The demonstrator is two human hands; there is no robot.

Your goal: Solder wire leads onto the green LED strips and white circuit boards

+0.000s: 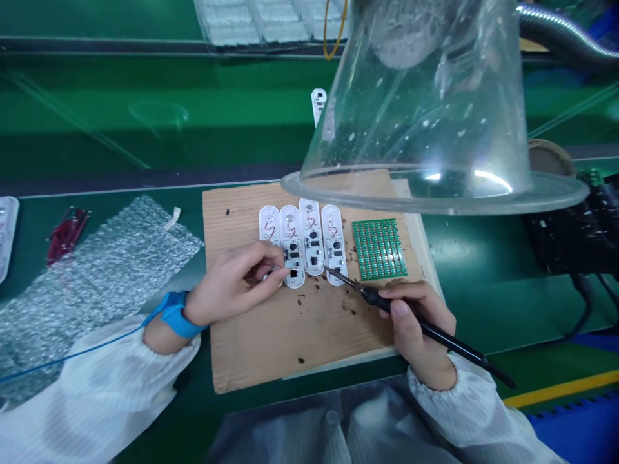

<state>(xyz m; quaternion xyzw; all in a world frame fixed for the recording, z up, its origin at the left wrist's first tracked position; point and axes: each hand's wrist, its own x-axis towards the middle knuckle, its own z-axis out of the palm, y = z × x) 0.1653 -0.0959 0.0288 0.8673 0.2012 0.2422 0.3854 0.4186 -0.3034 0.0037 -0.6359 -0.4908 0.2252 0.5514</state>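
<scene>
My right hand (pixel 416 322) is shut around a black soldering iron (pixel 425 325), whose metal tip rests on the circuit board of a white oblong module (pixel 334 245). My left hand (pixel 232 287) pinches a thin silvery piece (pixel 269 274), probably solder wire, over the leftmost modules. Several such modules (pixel 293 248) lie side by side on a cardboard sheet (pixel 309 341), with thin red wires on them. My fingers hide the lower part of the leftmost one. A green panel of small circuit boards (pixel 380 248) lies to their right.
A clear plastic fume hood (pixel 416 109) hangs above the cardboard. Bubble wrap (pixel 97 283) lies to the left, near a red tool (pixel 68 235). A blue wrist strap (pixel 176 316) circles my left wrist. Dark equipment (pixel 570 225) stands at right on the green bench (pixel 483 309).
</scene>
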